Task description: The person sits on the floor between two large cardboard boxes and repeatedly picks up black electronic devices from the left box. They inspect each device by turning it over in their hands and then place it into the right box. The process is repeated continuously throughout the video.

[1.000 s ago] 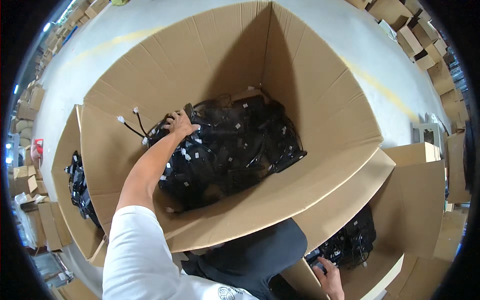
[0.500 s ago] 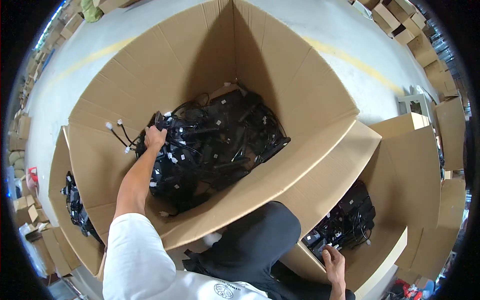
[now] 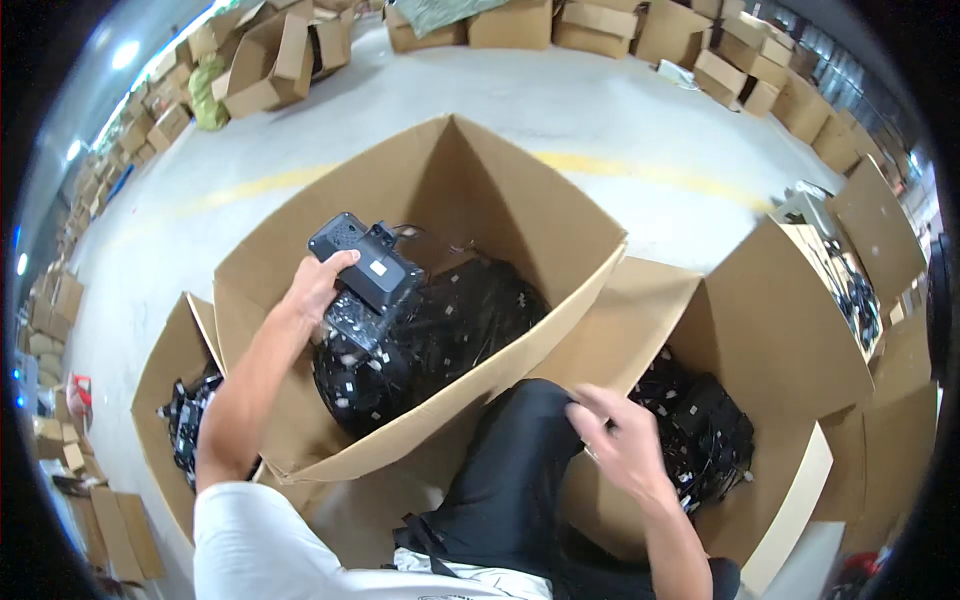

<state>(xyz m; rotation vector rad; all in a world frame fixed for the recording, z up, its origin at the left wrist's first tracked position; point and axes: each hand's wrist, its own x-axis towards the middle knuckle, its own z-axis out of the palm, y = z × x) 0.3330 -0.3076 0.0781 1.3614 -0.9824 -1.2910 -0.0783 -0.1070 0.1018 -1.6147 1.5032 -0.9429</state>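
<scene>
My left hand (image 3: 318, 285) grips a black plastic device (image 3: 378, 268) by its near left side. The device has a boxy body, a small white label and a perforated patch at one end. It is raised over the large cardboard box (image 3: 540, 180), where a heap of black plastic parts with cables (image 3: 480, 310) lies. A clear plastic bag (image 3: 358, 322) shows just under the device. My right hand (image 3: 622, 440), smeared by motion, is above my knee beside the right-hand box (image 3: 780, 330); its fingers look apart and nothing shows in them. That box holds more black parts (image 3: 700, 430).
Another cardboard box (image 3: 165, 375) with black parts adjoins on the left. Stacked cartons (image 3: 510, 25) line the far side of the pale floor (image 3: 420, 110), which bears a yellow stripe (image 3: 640, 172). An open box with cables (image 3: 850, 290) stands at the far right.
My left hand has lifted the black device out of the heap. My right hand has left the parts in the right box and moved up and leftward. The head view has tilted upward.
</scene>
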